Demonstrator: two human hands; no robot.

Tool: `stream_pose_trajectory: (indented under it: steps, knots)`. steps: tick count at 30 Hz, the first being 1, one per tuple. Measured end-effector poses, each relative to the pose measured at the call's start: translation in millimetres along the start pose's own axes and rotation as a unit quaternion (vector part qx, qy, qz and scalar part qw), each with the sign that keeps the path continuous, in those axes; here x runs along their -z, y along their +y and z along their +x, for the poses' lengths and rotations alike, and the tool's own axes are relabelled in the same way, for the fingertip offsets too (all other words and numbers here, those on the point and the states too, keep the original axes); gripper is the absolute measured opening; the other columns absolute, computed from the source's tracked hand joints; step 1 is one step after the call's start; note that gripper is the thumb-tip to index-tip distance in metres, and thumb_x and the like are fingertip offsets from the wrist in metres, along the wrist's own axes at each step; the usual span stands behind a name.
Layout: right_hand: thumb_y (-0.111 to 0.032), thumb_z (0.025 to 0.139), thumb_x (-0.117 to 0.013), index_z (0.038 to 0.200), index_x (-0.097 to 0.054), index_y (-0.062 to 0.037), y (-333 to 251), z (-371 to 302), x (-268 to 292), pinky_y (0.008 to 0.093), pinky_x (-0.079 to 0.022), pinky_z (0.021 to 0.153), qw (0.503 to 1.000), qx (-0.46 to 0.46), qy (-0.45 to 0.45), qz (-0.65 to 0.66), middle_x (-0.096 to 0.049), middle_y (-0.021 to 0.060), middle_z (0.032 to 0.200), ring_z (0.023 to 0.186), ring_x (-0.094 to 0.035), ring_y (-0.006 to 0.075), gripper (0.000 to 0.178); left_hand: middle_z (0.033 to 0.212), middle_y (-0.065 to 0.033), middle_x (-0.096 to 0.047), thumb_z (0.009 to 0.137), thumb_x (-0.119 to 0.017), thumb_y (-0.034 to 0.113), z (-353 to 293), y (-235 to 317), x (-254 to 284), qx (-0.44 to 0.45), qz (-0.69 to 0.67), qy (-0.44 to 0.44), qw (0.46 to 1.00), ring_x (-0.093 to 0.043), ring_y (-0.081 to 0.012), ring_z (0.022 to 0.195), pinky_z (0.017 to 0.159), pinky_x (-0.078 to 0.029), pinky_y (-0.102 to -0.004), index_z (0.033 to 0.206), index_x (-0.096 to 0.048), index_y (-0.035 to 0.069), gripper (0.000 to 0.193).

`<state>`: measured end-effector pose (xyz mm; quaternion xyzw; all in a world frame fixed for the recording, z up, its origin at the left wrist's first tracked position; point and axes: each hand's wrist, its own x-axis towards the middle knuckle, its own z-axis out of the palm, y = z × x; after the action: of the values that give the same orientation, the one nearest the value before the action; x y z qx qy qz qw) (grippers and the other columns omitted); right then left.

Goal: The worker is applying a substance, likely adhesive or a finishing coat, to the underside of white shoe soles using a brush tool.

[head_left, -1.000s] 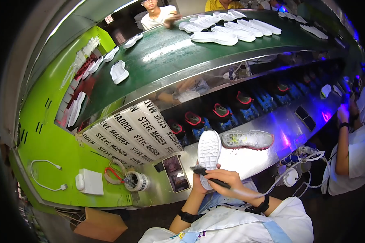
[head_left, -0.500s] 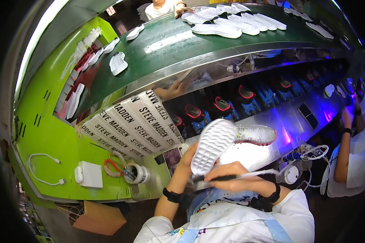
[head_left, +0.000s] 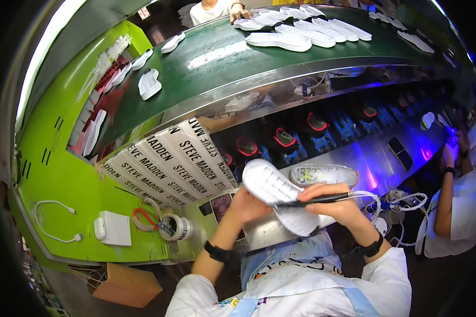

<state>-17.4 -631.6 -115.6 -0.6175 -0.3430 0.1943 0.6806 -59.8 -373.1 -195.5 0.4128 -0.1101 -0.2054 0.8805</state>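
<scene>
A long steel surface (head_left: 354, 153) ran from left to right in front of the person, lit violet at its right end. Beyond it a dark green conveyor belt (head_left: 222, 58) curved away, carrying rows of white soles (head_left: 280, 39) at the far side. To the left lay a bright green panel (head_left: 58, 179) with a white box (head_left: 113, 228) and a roll of tape (head_left: 179, 227).

The shoe sole (head_left: 277, 201) was held up close to the person, above the near edge of the surface, tread side up. It was white, long and rounded, with a fine ridged pattern. The left hand (head_left: 246, 203) gripped its left edge, fingers curled under it. The right hand (head_left: 336, 203) had its fingers pinched round a thin dark pen tool (head_left: 312, 199) lying across the sole. A translucent shoe (head_left: 322, 173) lay just beyond on the steel.
</scene>
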Motion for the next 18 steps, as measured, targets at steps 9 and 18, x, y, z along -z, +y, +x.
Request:
stream_pose_trajectory:
  steps: [9, 18]
  knots:
    - [-0.004, 0.069, -0.068, 0.089, -0.068, -0.0037, 30, 6, -56, 0.0315, -0.047, 0.076, 0.933, 0.195, 0.115, -0.281, -0.067, 0.0121, 0.087, 0.076, -0.063, 0.0263, 0.021, 0.126, -0.0152, -0.05, 0.089, -0.04, 0.038, 23, -59, -45, -0.159, -0.385, 0.153, 0.896, -0.051, -0.0336, 0.109, 0.088, -0.045, -0.0517, 0.132, -0.041, 0.009, 0.052]
    - [0.0, 0.074, -0.066, 0.095, -0.068, -0.0025, 13, -5, -50, 0.0264, -0.049, 0.077, 0.983, 0.026, -0.176, -0.05, -0.068, 0.0105, 0.094, 0.085, -0.065, 0.0164, 0.021, 0.134, -0.0159, -0.041, 0.089, -0.042, 0.038, 20, -31, -41, -0.175, -0.435, 0.111, 0.876, -0.048, -0.0312, 0.109, 0.091, -0.044, -0.0451, 0.137, -0.032, 0.003, 0.06]
